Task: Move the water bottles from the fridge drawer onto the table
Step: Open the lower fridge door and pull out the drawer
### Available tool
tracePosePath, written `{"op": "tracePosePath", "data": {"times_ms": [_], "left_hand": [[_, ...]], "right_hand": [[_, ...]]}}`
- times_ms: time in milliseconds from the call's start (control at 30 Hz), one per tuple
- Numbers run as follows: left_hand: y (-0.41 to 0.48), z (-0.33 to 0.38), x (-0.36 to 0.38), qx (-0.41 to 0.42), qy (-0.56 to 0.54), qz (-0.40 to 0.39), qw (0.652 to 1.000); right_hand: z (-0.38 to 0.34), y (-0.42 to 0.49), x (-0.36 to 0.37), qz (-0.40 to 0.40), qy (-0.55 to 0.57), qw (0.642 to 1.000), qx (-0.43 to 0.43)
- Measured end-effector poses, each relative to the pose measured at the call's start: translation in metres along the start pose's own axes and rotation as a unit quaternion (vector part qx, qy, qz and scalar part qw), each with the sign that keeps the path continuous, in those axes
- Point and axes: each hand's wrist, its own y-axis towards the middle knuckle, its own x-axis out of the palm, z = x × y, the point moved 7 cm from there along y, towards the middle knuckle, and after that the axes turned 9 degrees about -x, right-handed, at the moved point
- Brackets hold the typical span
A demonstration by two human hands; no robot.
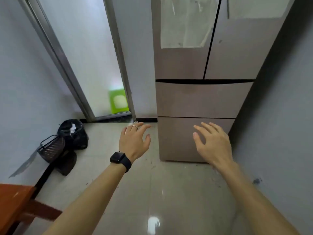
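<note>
A: What stands ahead?

B: A tall brushed bronze-grey metal fridge [203, 82] at twelve to one o'clock, two upper doors shut, and two drawers below. The upper drawer front [201, 99] and the lower drawer front [177, 141] are both closed flush.

A: And the water bottles?

B: None in sight; with both drawers shut, I cannot tell which one holds them.

A: The hands?

B: The left hand [133, 141], with a thin ring [135, 127] and a black square wristwatch [120, 160], is raised at eleven o'clock, fingers [144, 127] spread wide and holding nothing, just left of the fridge's edge. The right hand [211, 143] is at one o'clock, in front of the lower drawer, fingers [201, 130] also splayed and bare. Whether it touches the front I cannot tell.

A: The desk?

B: A reddish-brown wooden desk [11, 200] shows only its corner at eight o'clock, well apart from the fridge.

A: Anything else?

B: A black plastic slatted basket [50, 147] and a black bin bag [74, 133] at nine o'clock, on the glossy pale tiled floor [152, 192] against the wall.
</note>
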Motion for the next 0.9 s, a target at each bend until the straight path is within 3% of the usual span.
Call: {"op": "tracePosePath", "data": {"times_ms": [200, 533, 767, 900], "left_hand": [[0.094, 0.016, 0.056, -0.034, -0.043, -0.022, 0.998], [0.275, 0.024, 0.134, -0.061, -0.100, -0.047, 0.992], [0.369, 0.015, 0.172, -0.183, -0.237, -0.076, 0.951], [0.399, 0.023, 0.187, -0.251, -0.366, -0.080, 0.893]], "right_hand": [[0.043, 0.090, 0.033, -0.013, 0.010, 1.000, -0.006], [0.104, 0.257, 0.079, 0.045, 0.023, 0.999, -0.009], [0.125, 0.353, 0.104, 0.087, 0.037, 0.994, -0.051], [0.137, 0.393, 0.117, 0.149, -0.022, 0.984, -0.098]]}}
